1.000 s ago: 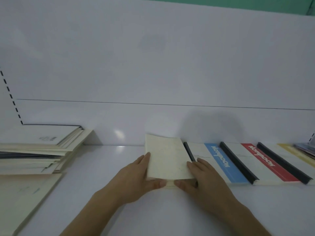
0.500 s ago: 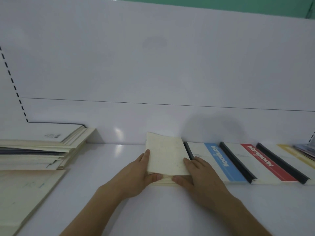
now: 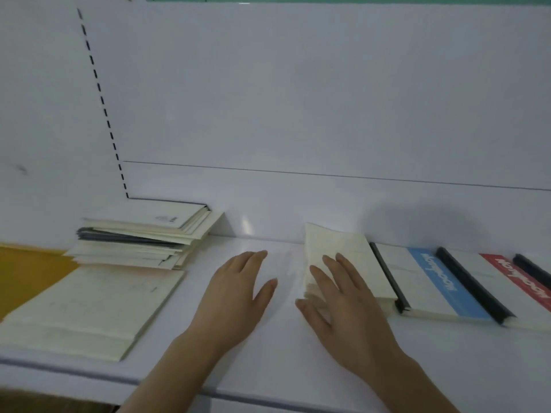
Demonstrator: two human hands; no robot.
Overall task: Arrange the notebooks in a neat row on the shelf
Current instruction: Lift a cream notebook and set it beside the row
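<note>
White shelf (image 3: 268, 353) fills the lower frame, its back panel rising behind. At centre the left hand (image 3: 235, 296) lies flat, fingers straight, holding nothing — the right hand (image 3: 343, 302) rests spread, palm down, on the cream notebook (image 3: 343, 248). That notebook sits right of centre beside the blue-striped notebook (image 3: 432, 281); a stack of notebooks (image 3: 143, 236) waits at left.

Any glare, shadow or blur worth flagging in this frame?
Head view: a small glare patch on the shelf back panel; a soft shadow on the panel behind the cream notebook; right hand slightly motion-blurred at the fingertips; wide-angle bending of straight edges.
</note>
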